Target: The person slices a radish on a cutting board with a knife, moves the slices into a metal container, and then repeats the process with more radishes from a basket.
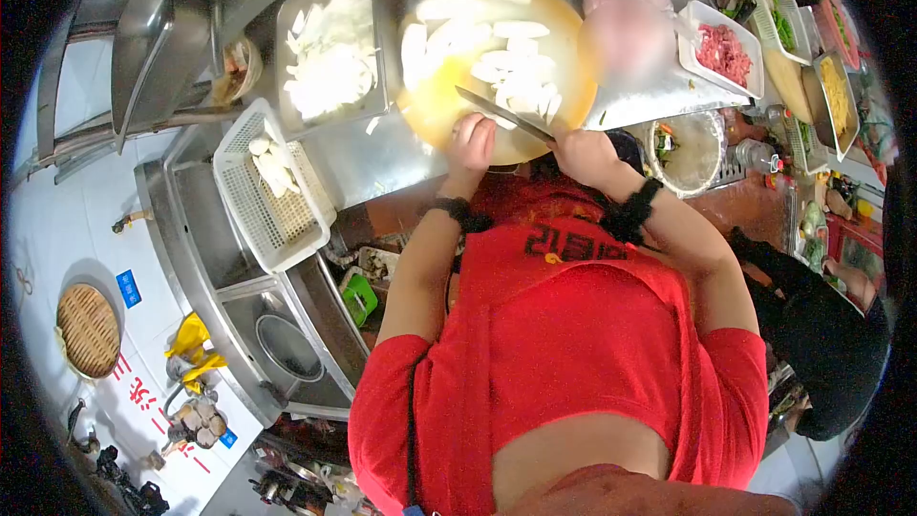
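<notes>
R hand (586, 155) is clamped on the handle of the kitchen knife (506, 116), blade slanting over the near part of the round chopping board (430, 115). L hand (471, 143) is right there at the near rim, fingers bunched just beside the blade; can't tell if they're pinching anything. Hands are apart, w/ the knife btwn.

White veg slices (516, 67) sit on the board just beyond the blade, w/ longer white veg pcs (444, 8) toward the far L side, glare washing out detail. L of the board, a rect. metal tray (284, 48) holds cut white veg (334, 57); nearer, a white plastic basket (287, 229) w/ a few white pcs (274, 168). Over R: chopped red meat (723, 53) in a white tub (690, 21), plus a person in black (821, 325).
</notes>
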A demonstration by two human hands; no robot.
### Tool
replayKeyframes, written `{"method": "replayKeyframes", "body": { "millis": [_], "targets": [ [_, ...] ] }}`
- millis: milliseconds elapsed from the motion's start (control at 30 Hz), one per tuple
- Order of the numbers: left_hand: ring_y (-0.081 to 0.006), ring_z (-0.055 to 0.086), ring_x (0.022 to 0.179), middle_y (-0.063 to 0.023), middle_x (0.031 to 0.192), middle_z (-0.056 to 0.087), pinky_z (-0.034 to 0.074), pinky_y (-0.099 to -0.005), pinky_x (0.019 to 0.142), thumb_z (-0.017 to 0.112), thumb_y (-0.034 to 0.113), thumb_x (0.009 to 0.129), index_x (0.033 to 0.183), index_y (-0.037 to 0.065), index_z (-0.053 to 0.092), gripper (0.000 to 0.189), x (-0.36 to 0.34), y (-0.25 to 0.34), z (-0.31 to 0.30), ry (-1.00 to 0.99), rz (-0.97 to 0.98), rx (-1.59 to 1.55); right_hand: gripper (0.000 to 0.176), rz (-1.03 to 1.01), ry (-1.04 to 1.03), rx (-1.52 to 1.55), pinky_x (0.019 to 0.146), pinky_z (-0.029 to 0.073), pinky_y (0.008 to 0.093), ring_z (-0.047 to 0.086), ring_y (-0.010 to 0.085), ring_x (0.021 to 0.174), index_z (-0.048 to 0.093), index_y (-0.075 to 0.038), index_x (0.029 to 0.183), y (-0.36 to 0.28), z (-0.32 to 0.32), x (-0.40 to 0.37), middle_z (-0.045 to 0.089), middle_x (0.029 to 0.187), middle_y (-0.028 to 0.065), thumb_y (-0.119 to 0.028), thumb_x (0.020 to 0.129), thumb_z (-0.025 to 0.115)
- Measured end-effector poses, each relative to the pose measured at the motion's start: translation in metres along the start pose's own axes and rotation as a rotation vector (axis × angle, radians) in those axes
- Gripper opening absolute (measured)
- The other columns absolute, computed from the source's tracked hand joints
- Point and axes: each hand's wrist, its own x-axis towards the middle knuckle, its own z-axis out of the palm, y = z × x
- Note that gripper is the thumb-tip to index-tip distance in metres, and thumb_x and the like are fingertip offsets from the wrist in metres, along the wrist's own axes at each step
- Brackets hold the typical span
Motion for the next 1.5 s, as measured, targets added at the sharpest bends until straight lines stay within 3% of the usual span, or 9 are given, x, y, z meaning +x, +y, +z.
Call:
{"method": "replayKeyframes", "body": {
  "millis": [67,167,300,500,667,733,1067,1267,1500],
  "targets": [
    [-0.0288,0.056,0.081,-0.0115,0.088,0.057,0.046,-0.0359,0.071,0.067,0.001,0.074,0.086,0.002,0.061,0.014,0.004,-0.001,0.000,-0.015,-0.014,-0.018,0.026,0.021,-0.032,-0.052,0.054,0.051,0.0443,0.063,0.0338,0.061,0.055,-0.004,0.090,0.007,0.018,0.008,0.063,0.066,0.0170,-0.029,0.088,0.049],
    [-0.0288,0.057,0.082,-0.0114,0.089,0.057,0.046,-0.0363,0.072,0.067,0.001,0.074,0.087,0.002,0.061,0.014,0.003,-0.002,0.001,-0.004,0.000,-0.002,0.026,0.000,-0.112,-0.053,0.054,0.051,0.0447,0.063,0.0341,0.060,0.054,-0.003,0.090,0.001,-0.010,0.007,0.062,0.065,0.0173,-0.028,0.088,0.049],
    [-0.0292,0.057,0.083,-0.0115,0.092,0.057,0.047,-0.0360,0.072,0.067,0.001,0.074,0.087,0.001,0.061,0.015,0.002,-0.001,0.002,0.015,0.004,0.020,0.024,-0.044,0.007,0.001,0.053,0.051,0.0434,0.064,0.0321,0.059,0.054,-0.003,0.091,0.003,0.005,0.002,0.063,0.065,0.0163,-0.027,0.088,0.049],
    [-0.0291,0.057,0.082,-0.0115,0.090,0.057,0.047,-0.0355,0.071,0.068,0.000,0.073,0.086,0.002,0.061,0.015,0.001,-0.005,0.003,0.020,0.031,0.047,0.021,-0.057,-0.058,-0.073,0.051,0.051,0.0445,0.064,0.0329,0.058,0.054,-0.003,0.090,0.005,0.000,0.005,0.063,0.065,0.0158,-0.023,0.086,0.048],
    [-0.0292,0.057,0.081,-0.0118,0.089,0.057,0.047,-0.0358,0.070,0.068,0.000,0.073,0.086,0.001,0.061,0.016,0.003,0.001,-0.001,0.017,0.018,0.026,0.022,-0.054,0.016,-0.014,0.050,0.050,0.0446,0.064,0.0323,0.057,0.055,-0.003,0.090,0.001,0.008,0.002,0.063,0.065,0.0160,-0.023,0.085,0.049],
    [-0.0292,0.058,0.081,-0.0119,0.089,0.057,0.047,-0.0360,0.070,0.068,0.000,0.073,0.086,0.001,0.061,0.016,0.009,-0.001,-0.001,0.008,0.036,0.015,0.029,-0.018,0.014,-0.079,0.047,0.049,0.0410,0.061,0.0318,0.053,0.054,-0.002,0.093,0.002,0.016,0.010,0.060,0.059,0.0160,-0.030,0.087,0.054],
    [-0.0294,0.057,0.080,-0.0121,0.090,0.057,0.047,-0.0360,0.070,0.068,0.001,0.073,0.087,0.002,0.061,0.016,0.004,0.000,0.000,0.009,0.007,0.029,0.029,-0.025,-0.038,0.025,0.055,0.051,0.0444,0.063,0.0340,0.061,0.054,-0.001,0.098,0.001,-0.011,-0.007,0.063,0.066,0.0180,-0.028,0.088,0.049],
    [-0.0292,0.057,0.082,-0.0119,0.090,0.057,0.047,-0.0366,0.071,0.068,0.003,0.073,0.086,0.002,0.061,0.015,0.004,-0.002,0.001,0.003,0.008,0.026,0.027,-0.037,-0.030,-0.034,0.054,0.049,0.0438,0.062,0.0343,0.059,0.055,-0.001,0.090,0.008,0.015,0.000,0.061,0.064,0.0189,-0.028,0.087,0.053],
    [-0.0285,0.057,0.081,-0.0104,0.091,0.057,0.046,-0.0365,0.071,0.067,0.003,0.073,0.087,0.003,0.061,0.015,0.000,-0.003,0.003,0.012,0.011,0.054,0.030,-0.051,-0.043,0.031,0.052,0.051,0.0443,0.063,0.0343,0.059,0.054,0.000,0.096,0.004,-0.008,-0.009,0.062,0.066,0.0187,-0.028,0.088,0.049]
  ]
}}
